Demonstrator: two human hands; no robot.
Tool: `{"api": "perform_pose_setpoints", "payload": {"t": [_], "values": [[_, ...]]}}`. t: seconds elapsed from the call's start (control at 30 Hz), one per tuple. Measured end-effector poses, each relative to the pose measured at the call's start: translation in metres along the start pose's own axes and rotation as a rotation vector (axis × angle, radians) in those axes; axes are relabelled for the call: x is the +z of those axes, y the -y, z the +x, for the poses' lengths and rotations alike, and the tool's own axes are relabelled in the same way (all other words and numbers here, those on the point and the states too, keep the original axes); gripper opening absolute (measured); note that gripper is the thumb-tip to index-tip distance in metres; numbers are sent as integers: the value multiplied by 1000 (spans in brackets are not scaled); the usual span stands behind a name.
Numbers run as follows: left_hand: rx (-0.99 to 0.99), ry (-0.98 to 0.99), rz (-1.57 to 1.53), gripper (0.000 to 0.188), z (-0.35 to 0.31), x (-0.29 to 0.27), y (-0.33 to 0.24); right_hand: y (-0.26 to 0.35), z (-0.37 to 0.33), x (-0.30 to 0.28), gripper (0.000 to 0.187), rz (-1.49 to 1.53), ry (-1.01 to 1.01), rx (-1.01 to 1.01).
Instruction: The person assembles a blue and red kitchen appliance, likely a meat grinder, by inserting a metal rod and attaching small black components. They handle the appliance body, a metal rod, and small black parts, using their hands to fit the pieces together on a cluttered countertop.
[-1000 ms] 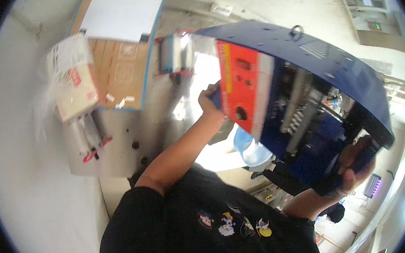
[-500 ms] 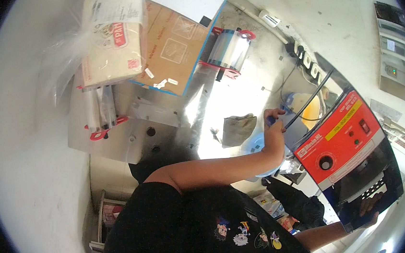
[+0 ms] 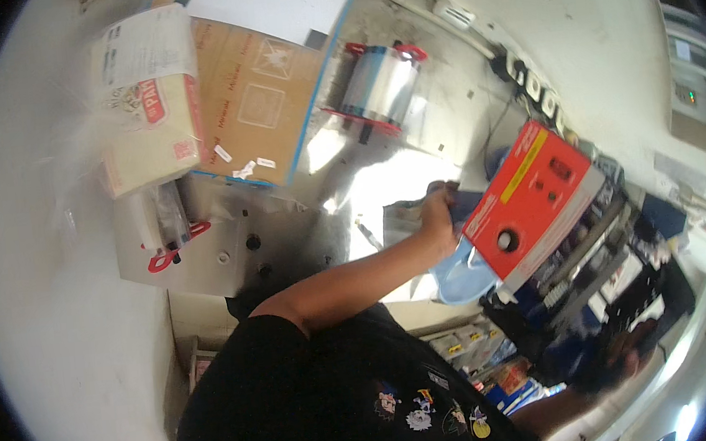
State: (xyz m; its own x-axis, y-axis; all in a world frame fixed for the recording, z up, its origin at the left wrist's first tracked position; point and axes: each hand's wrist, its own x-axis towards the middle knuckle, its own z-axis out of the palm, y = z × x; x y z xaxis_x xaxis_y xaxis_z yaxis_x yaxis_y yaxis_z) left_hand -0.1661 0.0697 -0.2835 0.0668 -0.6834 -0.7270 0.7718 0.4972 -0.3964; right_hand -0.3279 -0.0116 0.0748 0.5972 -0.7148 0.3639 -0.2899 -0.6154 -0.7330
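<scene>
A machine with a red control panel point(image 3: 527, 197) leans at a tilt on the right; the panel bears a black knob, a switch and small lights. My left hand point(image 3: 439, 220) is at the machine's left side, beside a dark blue part. Its fingers are curled, and what they hold is hidden. Further down, my right hand point(image 3: 631, 351) is at the dark lower end of the machine, too blurred and shaded to make out its fingers. Dark inner parts and a rod point(image 3: 594, 241) show between the panel and that hand. A light blue tub point(image 3: 465, 278) sits below my left hand.
On the metal worktop point(image 3: 286, 226) lie a cardboard box point(image 3: 254, 95) and a wrapped cream package point(image 3: 148, 137). A clear roller with red ends point(image 3: 381, 86) stands behind; another red-ended roll point(image 3: 164, 224) is at left. A power strip point(image 3: 531, 91) runs along the wall.
The red panel has moved left and tipped, and the machine's inner parts have come into view. My left hand has shifted left. My right hand has moved slightly up and left.
</scene>
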Motion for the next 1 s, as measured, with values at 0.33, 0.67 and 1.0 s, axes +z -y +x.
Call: {"api": "perform_pose_setpoints", "payload": {"t": [0.33, 0.67, 1.0], "values": [[171, 134, -126, 20, 12, -11, -11, -13, -7, 24, 78, 80, 41, 35], [466, 94, 120, 32, -51, 39, -84, -88, -7, 18, 74, 659, 155, 127], [942, 244, 609, 49, -138, 143, -125, -195, -48, 80, 60, 1365, 62, 234]]}}
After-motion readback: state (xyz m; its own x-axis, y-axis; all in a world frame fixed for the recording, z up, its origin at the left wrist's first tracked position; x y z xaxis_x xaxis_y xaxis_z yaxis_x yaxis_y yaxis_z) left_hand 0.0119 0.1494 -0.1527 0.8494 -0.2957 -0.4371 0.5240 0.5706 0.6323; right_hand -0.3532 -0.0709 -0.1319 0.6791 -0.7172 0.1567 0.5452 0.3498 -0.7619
